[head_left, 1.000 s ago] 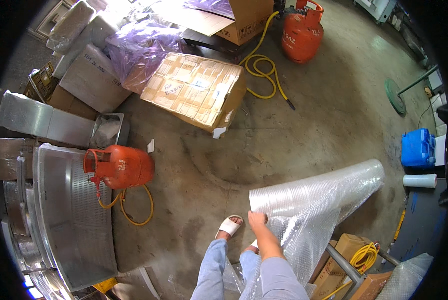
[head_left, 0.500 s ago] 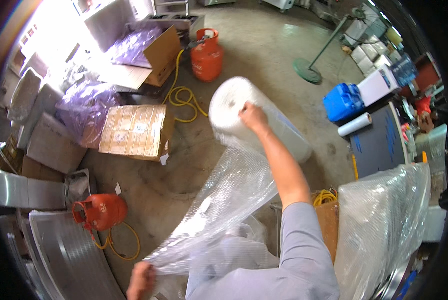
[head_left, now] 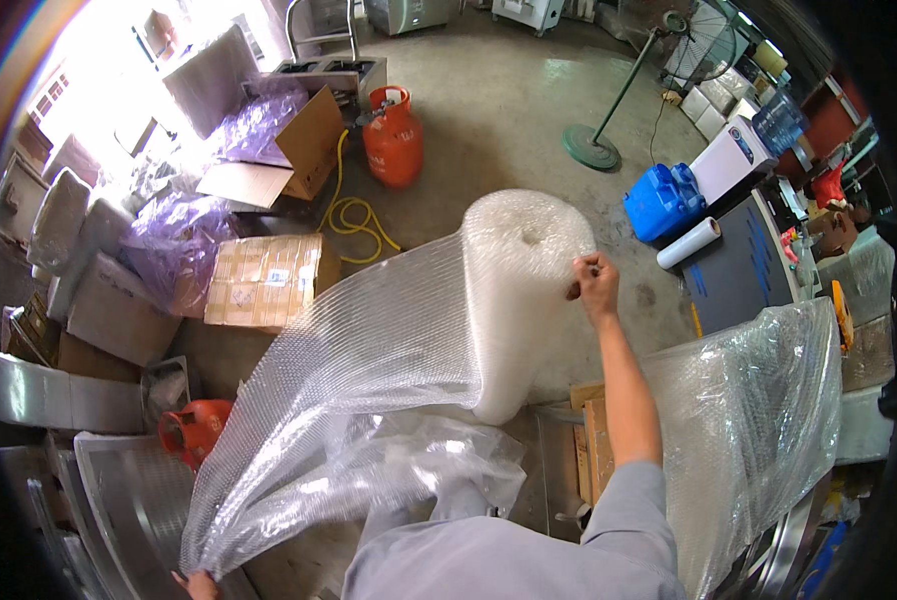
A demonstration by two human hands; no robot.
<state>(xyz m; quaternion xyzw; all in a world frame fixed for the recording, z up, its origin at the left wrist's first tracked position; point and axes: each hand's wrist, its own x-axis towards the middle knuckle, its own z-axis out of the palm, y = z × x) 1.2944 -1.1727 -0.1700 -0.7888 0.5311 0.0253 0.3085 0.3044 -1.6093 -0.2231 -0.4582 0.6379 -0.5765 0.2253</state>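
Note:
A large roll of clear bubble wrap stands on end in front of me, the hole of its core showing on top. From its left side an unrolled sheet of bubble wrap stretches down to the lower left. There, my left hand is closed on the sheet's gathered end, partly cut off by the picture's lower edge. My right hand is at the roll's right rim, fingers bent and apart; whether they press on the roll is hard to see. More crumpled clear wrap lies between the sheet and my legs.
An orange gas cylinder with a yellow hose stands beyond; another cylinder is at left. Cartons sit far left. Right are a blue jerrycan, a green-based fan and a wrapped item.
The left hand has pulled its end down and left, spreading the sheet wider. The right hand has shifted from the roll's top to its right rim. The roll looks more upright.

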